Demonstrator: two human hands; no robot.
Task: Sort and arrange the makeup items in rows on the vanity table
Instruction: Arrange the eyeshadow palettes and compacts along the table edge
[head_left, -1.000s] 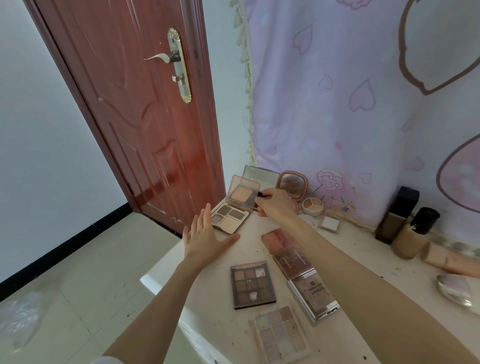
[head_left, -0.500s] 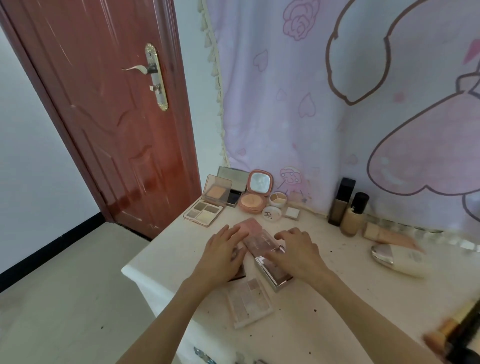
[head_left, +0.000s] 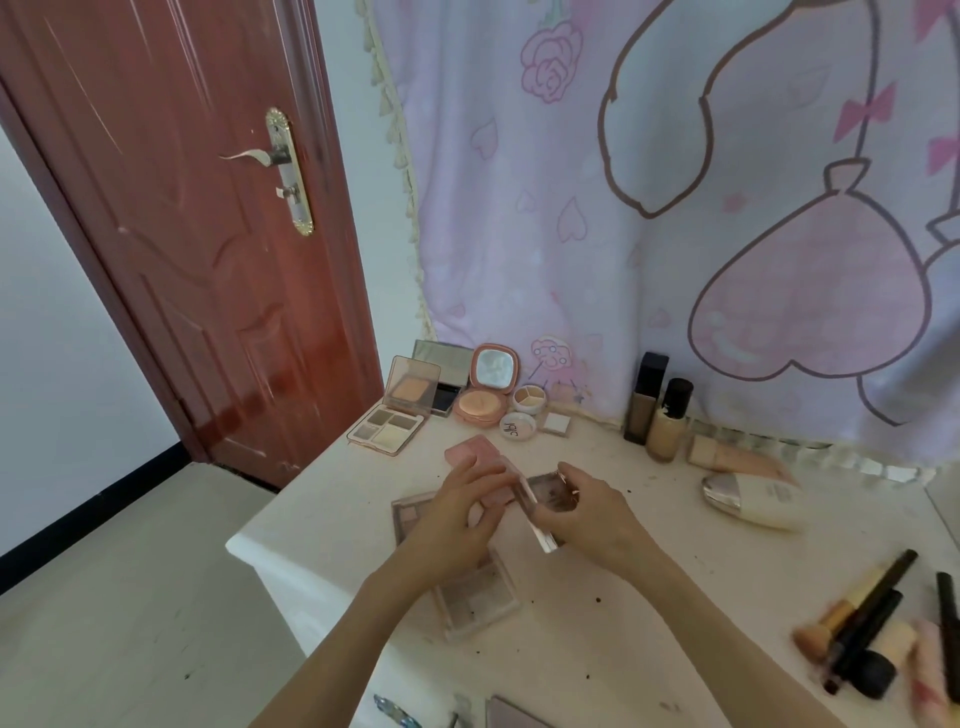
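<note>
On the white vanity table (head_left: 649, 587) my right hand (head_left: 587, 512) grips a clear-edged eyeshadow palette (head_left: 540, 512), tilted up on its edge. My left hand (head_left: 457, 512) holds a pink palette (head_left: 480, 457) beside it, fingers curled on its near end. Under the left hand lies a brown palette (head_left: 408, 514). A pale shimmer palette (head_left: 478, 603) lies nearer the front edge. At the back left stand an open four-shade palette (head_left: 387, 428), a peach compact with a mirror (head_left: 483, 400) and small round pots (head_left: 530, 399).
Two foundation bottles (head_left: 660, 410), a lying tube (head_left: 737, 457) and a white bottle on its side (head_left: 753, 501) are at the back right. Brushes and pencils (head_left: 872, 623) lie at the right front. A red door (head_left: 197, 234) is left; a pink curtain (head_left: 675, 208) hangs behind.
Both hands drew back from the far left palettes to the middle stack. The right hand has lifted the clear-edged palette onto its edge, and the left hand has closed on the pink one.
</note>
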